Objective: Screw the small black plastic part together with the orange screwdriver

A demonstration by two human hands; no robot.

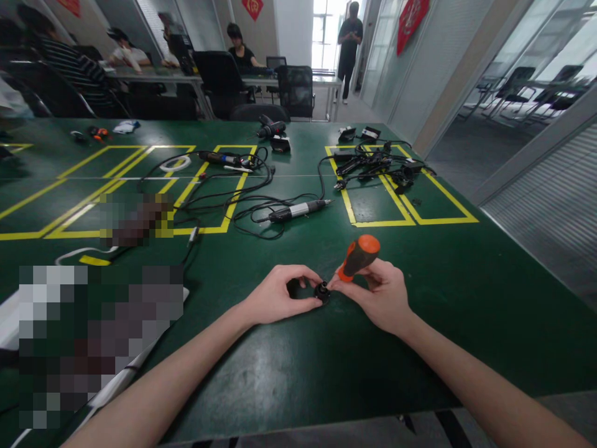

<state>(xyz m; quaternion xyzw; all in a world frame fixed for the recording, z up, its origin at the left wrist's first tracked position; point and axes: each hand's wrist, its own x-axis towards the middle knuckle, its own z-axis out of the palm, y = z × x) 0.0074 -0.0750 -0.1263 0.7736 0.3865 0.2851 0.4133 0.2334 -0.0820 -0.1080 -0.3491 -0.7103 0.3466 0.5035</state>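
Between thumb and fingers, my left hand [282, 295] grips a small round black part [321, 292] low at the table surface. My right hand [385, 295] is closed around the lower end of a screwdriver [360, 255] with an orange and dark grey handle. The screwdriver is tilted, its handle up and to the right, its lower end close to the black part. Fingers hide the shaft, so I cannot tell whether the tip touches the part.
Beyond my hands lies a corded electric screwdriver [298, 211]. Black parts with cables [373, 163] sit among yellow tape outlines at the back right. A cordless drill [270, 127] and a white ring [175, 163] lie further back. Several people sit or stand behind the green table [261, 392].
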